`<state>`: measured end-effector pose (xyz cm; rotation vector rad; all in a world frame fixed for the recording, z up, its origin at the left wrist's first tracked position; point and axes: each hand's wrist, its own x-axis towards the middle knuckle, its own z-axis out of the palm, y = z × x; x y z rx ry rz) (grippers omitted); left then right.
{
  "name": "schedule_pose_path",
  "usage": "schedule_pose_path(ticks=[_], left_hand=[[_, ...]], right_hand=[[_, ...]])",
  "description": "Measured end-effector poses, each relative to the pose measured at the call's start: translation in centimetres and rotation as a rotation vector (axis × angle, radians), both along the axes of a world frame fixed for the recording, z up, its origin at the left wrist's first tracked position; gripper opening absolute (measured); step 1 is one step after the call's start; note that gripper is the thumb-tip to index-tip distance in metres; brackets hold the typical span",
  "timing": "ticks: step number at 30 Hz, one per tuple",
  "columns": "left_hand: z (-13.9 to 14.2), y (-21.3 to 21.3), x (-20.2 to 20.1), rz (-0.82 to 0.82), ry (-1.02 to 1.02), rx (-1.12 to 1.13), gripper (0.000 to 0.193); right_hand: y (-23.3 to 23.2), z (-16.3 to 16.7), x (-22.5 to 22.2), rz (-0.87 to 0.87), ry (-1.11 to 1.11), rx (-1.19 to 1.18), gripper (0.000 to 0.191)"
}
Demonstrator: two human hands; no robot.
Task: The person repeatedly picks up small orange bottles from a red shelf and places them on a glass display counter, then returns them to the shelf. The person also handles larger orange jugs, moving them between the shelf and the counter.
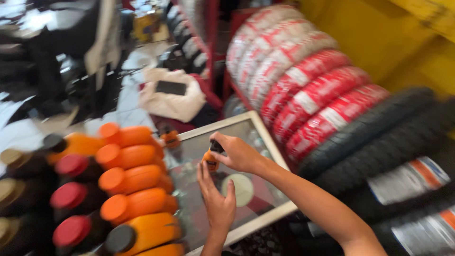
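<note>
A small orange plastic bottle with a black cap point(211, 156) is pinched at its cap by the curled fingers of the right hand point(237, 152), while the left hand point(215, 199) is held open beneath it, fingers spread, gripping nothing. The bottle is kept just above a wood-framed glass counter top point(265, 137); a slip could, it is judged, drop it on the glass. Orange bottles point(137, 178) are stacked at the left, wrapped tyres point(313, 95) at the right
</note>
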<state>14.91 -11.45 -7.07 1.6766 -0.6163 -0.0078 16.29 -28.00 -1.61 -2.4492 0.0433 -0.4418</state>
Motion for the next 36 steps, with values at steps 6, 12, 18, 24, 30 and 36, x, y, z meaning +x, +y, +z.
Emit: schedule_pose_path(ticks=[6,12,18,24,30,36], left_hand=[[1.9,-5.5,-6.2,-0.248,-0.014,0.016,0.086],[3.4,-10.6,-16.2,-0.714,0.112,0.052,0.077],[2.6,-14.0,-28.2,-1.126,-0.103,-0.134,0.086],[2.7,-14.6,-39.2,-1.592,-0.037,-0.287,0.093],[3.7,-12.0,-47.4,-1.962,0.073,-0.451,0.09],[0.5,-10.0,-52.3,-2.122,0.202,-0.598,0.078]], right_hand=[[-1.8,6.4,-14.1,-0.263,0.078,0.057,0.042],[-1.5,10.3,-28.1,-0.639,0.123,0.093,0.045],[1.2,11.0,-42.3,-1.075,0.007,0.059,0.05],[7.7,11.6,-52.3,-1.522,-0.041,-0.015,0.041],[14.2,12.9,-55.7,-1.959,0.055,-0.059,0.035],[17.9,14.8,-57.6,-2.389,0.037,-0.329,0.034]])
